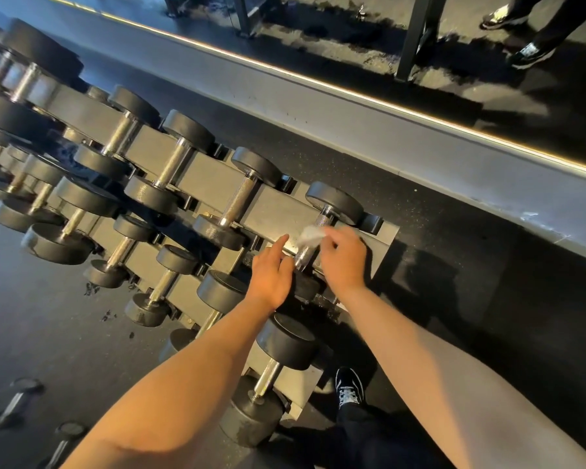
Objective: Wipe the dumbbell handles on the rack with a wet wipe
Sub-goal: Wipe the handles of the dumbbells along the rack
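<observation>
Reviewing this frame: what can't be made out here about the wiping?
- Head view: the right hand holds the wet wipe on the dumbbell handle; the wipe's contact side is hidden beneath it.
- The near weight head sits partly behind the left hand.
- Whether the left hand touches the rack: cannot tell.
- The wipe is blurred; wetness unreadable.
- Far-left dumbbells are cut by the edge.

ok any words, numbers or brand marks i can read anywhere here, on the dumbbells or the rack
None can be read.
Black round dumbbell heads: no weight numbers legible; faces show only blur and glare.
Grey metal rack: no label or brand visible.
White crumpled wet wipe, held by the right hand at a knurled chrome handle: no print.
Black laced shoe: no logo legible.
</observation>
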A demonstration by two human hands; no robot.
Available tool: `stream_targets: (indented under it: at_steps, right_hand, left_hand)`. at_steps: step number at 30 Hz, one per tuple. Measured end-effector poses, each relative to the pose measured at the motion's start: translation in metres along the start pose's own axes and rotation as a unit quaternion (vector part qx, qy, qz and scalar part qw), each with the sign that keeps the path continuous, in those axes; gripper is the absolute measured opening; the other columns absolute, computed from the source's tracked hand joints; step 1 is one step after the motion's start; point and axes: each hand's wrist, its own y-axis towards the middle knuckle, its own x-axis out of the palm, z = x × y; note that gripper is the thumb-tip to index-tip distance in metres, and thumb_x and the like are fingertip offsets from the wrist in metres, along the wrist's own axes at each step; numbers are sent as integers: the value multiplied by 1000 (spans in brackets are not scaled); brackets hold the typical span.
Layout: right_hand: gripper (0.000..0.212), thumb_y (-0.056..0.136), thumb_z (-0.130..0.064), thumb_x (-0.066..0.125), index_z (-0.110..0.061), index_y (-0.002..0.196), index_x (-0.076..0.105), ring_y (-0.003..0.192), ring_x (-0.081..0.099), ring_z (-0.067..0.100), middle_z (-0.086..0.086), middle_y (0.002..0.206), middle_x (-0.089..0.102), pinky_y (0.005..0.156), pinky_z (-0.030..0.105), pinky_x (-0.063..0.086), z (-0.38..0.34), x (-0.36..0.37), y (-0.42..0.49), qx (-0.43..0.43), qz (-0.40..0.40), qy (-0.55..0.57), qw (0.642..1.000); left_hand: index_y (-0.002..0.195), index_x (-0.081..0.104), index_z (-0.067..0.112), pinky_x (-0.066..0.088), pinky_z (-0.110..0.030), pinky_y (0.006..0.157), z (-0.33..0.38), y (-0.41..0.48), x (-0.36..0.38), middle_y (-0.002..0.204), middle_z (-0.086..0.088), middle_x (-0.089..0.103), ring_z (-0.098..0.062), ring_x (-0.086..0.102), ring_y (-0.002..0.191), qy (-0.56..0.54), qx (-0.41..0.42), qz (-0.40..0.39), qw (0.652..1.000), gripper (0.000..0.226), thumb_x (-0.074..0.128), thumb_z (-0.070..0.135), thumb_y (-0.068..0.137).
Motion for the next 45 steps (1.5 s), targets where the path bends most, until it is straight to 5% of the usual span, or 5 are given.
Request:
stream_targets:
  at_steps: [5, 12, 18, 25, 45]
  right_hand:
    - [29, 102, -13, 52, -15, 127, 67, 120, 59, 14, 3, 129, 63, 95, 23, 50, -11, 25, 11, 75, 109, 105, 986]
    - [30, 100, -16, 56, -10, 72, 62, 73, 63, 10, 0, 72, 64, 78, 35, 59, 10, 21, -22, 87, 23, 10, 996]
    - [7, 100, -5, 53, -11, 100, 49, 90, 63, 20, 2, 91, 59, 68, 26, 53, -14, 10, 13, 131, 144, 109, 975]
    - [15, 98, -3, 53, -10, 96, 66, 102, 63, 17, 4, 105, 67, 66, 8, 40, 8, 40, -30, 128, 18, 42, 991]
    - [26, 98, -26, 57, -4, 87, 63, 73, 58, 18, 7, 81, 62, 65, 31, 49, -2, 18, 12, 149, 67, 55, 985]
  left_hand:
    - [155, 36, 27, 32, -51, 113, 0, 2, 0, 122, -6, 57, -32, 42, 129, -1, -13, -2, 1000, 60, 31, 41, 97]
    - [153, 38, 28, 30, -52, 116, 2, 0, 3, 137, -7, 53, -29, 38, 137, 0, -19, 14, 1000, 50, 35, 31, 104]
    - [151, 42, 30, 29, -52, 118, 1, 2, 6, 148, -7, 48, -29, 33, 143, 20, -21, 20, 999, 49, 35, 30, 102]
    - [147, 47, 27, 32, -46, 114, 7, 0, 5, 145, -10, 49, -29, 35, 141, 61, -28, 21, 997, 44, 34, 31, 105]
    - [144, 52, 26, 32, -44, 114, 20, -6, 18, 133, -5, 57, -28, 43, 129, 243, 24, 21, 970, 46, 32, 37, 104]
